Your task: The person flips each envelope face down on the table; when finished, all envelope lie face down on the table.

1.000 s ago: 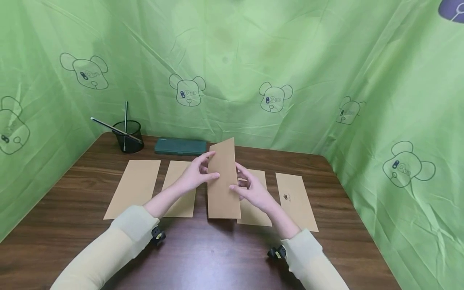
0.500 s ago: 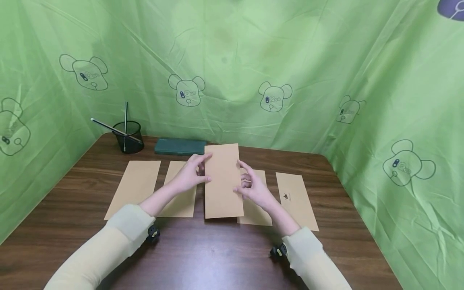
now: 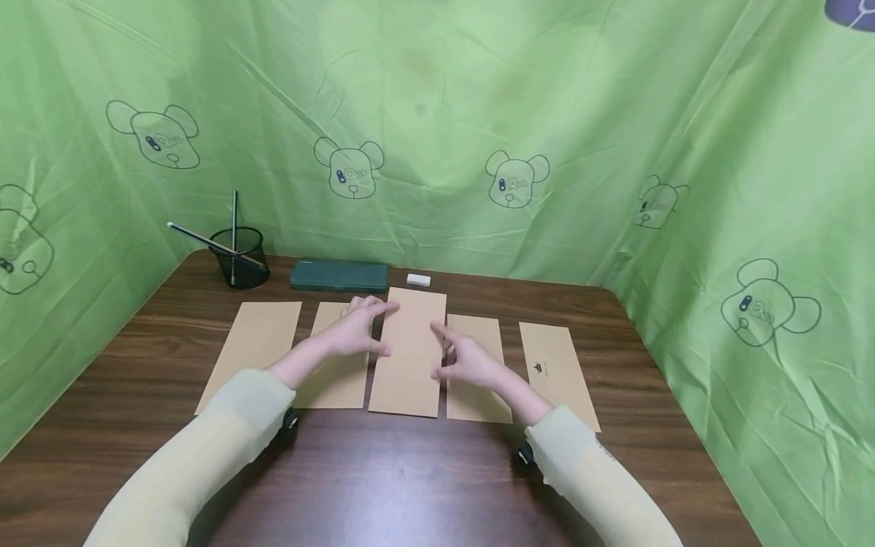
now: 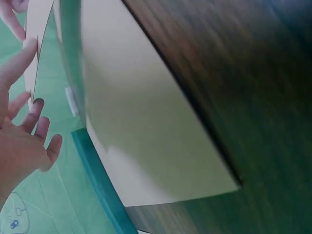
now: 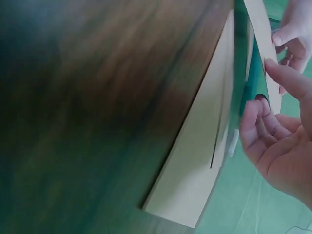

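A long brown kraft-paper card [image 3: 410, 349] lies low over the middle of the table, between two similar cards on each side. My left hand [image 3: 352, 330] pinches its left edge, thumb nearer me and index finger farther up. At the right edge, my right hand [image 3: 472, 358] holds it between thumb and fingers. Both wrist views show the left hand [image 4: 24, 141] and right hand [image 5: 282, 146] at the card's edges. Partly under the left forearm lie a card [image 3: 253, 342] and another card [image 3: 335, 380]. The right forearm crosses one card [image 3: 476, 334]; the rightmost card [image 3: 557, 380] bears a small crown print.
Along the back of the wooden table [image 3: 396, 479] stand a black mesh cup [image 3: 242, 262] with pencils, a dark green case [image 3: 338, 276] and a white eraser-like block [image 3: 418, 280]. A green curtain [image 3: 437, 114] surrounds the back and sides.
The held card turned to face me, then came down and tilted back toward the table, shifting slightly left. Both hands went with it. The white block behind it came into view.
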The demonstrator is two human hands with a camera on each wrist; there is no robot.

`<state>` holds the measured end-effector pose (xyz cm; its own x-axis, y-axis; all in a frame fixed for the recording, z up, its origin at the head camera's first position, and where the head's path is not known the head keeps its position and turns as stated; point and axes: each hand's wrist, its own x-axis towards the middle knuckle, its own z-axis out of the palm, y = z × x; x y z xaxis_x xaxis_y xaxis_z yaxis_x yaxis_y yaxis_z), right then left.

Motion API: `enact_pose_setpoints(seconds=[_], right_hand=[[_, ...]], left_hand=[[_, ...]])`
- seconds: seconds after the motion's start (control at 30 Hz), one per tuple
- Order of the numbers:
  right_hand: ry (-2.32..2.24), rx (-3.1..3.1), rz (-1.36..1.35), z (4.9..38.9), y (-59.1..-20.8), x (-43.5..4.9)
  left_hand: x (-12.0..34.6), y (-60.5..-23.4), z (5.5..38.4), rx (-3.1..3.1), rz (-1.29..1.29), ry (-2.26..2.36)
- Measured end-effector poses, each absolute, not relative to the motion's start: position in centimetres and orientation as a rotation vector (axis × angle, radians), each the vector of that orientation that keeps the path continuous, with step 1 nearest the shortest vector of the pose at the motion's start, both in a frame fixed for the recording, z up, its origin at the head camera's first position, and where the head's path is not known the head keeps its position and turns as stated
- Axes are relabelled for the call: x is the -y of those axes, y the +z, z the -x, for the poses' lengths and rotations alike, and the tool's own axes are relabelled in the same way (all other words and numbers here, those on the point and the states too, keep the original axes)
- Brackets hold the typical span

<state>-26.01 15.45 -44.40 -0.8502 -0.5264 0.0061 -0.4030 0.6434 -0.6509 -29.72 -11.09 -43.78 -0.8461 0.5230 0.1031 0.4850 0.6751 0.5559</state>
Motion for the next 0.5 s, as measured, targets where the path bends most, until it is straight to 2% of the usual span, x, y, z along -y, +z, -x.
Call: enact_pose_setpoints(seconds=[0.5], right_hand=[[-0.584,-2.716,0.989,28.3,-45.4,-15.3]], left_hand=[[11.6,-45.5,31.0,-2.795,-0.904,0.574]])
